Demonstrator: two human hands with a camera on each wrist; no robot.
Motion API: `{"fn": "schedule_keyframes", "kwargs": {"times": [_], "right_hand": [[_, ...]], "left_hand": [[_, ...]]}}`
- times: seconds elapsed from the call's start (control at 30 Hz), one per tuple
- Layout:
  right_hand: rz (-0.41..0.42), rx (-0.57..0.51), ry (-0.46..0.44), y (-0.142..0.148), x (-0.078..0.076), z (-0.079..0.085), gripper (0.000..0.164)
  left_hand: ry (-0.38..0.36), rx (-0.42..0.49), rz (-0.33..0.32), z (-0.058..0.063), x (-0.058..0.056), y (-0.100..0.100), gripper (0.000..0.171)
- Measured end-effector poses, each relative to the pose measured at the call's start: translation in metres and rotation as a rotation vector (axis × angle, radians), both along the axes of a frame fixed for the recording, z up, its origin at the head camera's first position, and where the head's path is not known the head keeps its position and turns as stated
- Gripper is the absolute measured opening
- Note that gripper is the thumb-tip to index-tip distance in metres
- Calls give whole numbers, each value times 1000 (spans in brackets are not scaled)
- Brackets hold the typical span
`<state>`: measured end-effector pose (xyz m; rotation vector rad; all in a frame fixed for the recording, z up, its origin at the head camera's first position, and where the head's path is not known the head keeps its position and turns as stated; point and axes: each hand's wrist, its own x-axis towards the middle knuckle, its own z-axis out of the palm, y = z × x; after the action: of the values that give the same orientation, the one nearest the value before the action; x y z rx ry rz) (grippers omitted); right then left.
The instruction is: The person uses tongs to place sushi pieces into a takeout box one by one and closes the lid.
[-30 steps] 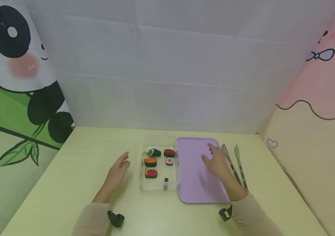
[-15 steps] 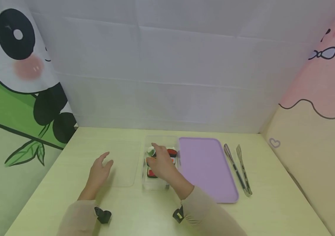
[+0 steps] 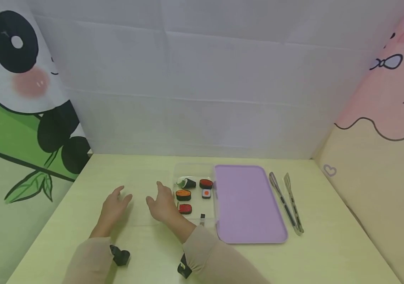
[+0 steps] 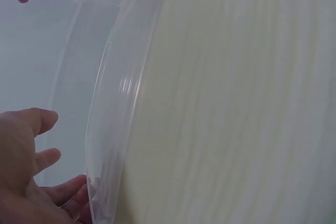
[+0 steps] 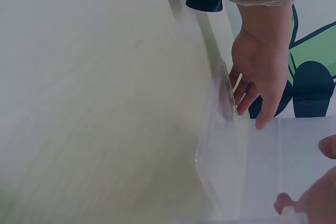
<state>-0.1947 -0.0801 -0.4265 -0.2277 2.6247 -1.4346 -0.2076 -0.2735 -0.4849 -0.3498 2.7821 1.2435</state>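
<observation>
A clear plastic lid (image 4: 113,103) lies on the table left of a clear box (image 3: 195,203) and is hardly visible from the head. My left hand (image 3: 113,207) is at the lid's left edge, its lower fingers touching or just beside the rim in the left wrist view. The fingers are loosely bent, with thumb and forefinger apart. My right hand (image 3: 164,205) hovers near the lid's right side, thumb and forefinger spread, holding nothing that I can see. Inside the box sit several toy sushi pieces, among them an orange-topped one (image 3: 183,195) and a red-topped one (image 3: 185,209).
Right of the box lies a purple tray (image 3: 249,205). Metal tongs (image 3: 290,205) rest on the table (image 3: 329,232) beyond it. A white cloth backdrop (image 3: 202,86) stands behind, with printed panels at both sides.
My right hand has swept left from the purple tray, over the box, to the lid. The left hand has shifted left to the lid's far edge. The sushi pieces stay in the box.
</observation>
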Motion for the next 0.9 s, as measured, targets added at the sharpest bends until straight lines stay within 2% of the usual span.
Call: {"fn": "schedule_keyframes", "kwargs": {"times": [0.17, 0.53, 0.7, 0.9], "right_hand": [[-39, -142, -31, -12, 6, -10, 66], [-118, -96, 22, -26, 5, -44, 60], [-175, -112, 38, -28, 1, -55, 59], [-195, -178, 30, -29, -2, -65, 55]], "left_hand": [[-9, 9, 12, -4, 3, -6, 71], [53, 23, 27, -12, 5, -6, 67], [70, -1, 32, -15, 6, -6, 65], [62, -38, 27, -17, 4, -7, 63]]}}
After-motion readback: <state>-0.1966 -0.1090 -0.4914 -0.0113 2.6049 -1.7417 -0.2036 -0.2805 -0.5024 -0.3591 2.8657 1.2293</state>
